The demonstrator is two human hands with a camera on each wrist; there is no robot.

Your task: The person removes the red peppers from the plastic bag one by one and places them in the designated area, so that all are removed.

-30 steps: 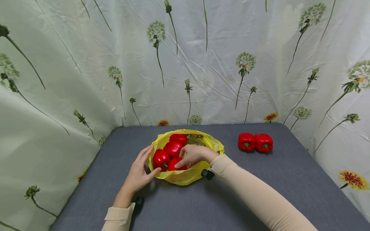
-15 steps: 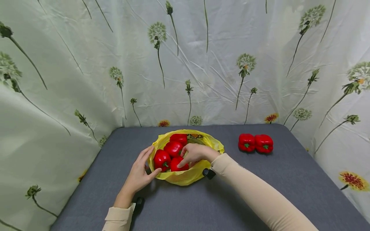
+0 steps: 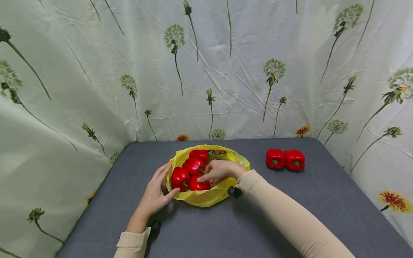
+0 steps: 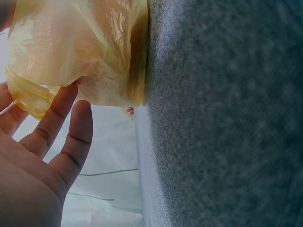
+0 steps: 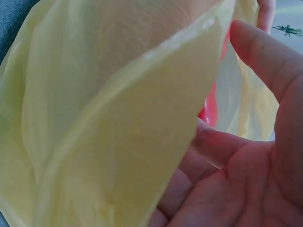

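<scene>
A yellow plastic bag (image 3: 209, 199) stands wide-mouthed on the table with several red bell peppers inside. My left hand (image 3: 155, 195) rests against its left side, fingers extended along the outside and thumb at the front rim. In the left wrist view, the fingertips (image 4: 83, 111) touch the thin plastic. My right hand (image 3: 222, 170) reaches into the bag from the right. Its thumb lies over the front bell pepper (image 3: 198, 184), beside another bell pepper (image 3: 180, 177). The right wrist view shows thumb and index finger spread apart, the bag wall hiding most of the pepper beyond.
Two more red bell peppers (image 3: 275, 158) sit side by side on the table, right of the bag. The grey table (image 3: 200, 233) ends at a white curtain (image 3: 232, 71) printed with dandelions, which hangs behind and along both sides.
The front bell pepper has shifted slightly right in the bag. My right fingers have moved up and right off it, uncovering the middle pepper's green stem. My left hand stays in place.
</scene>
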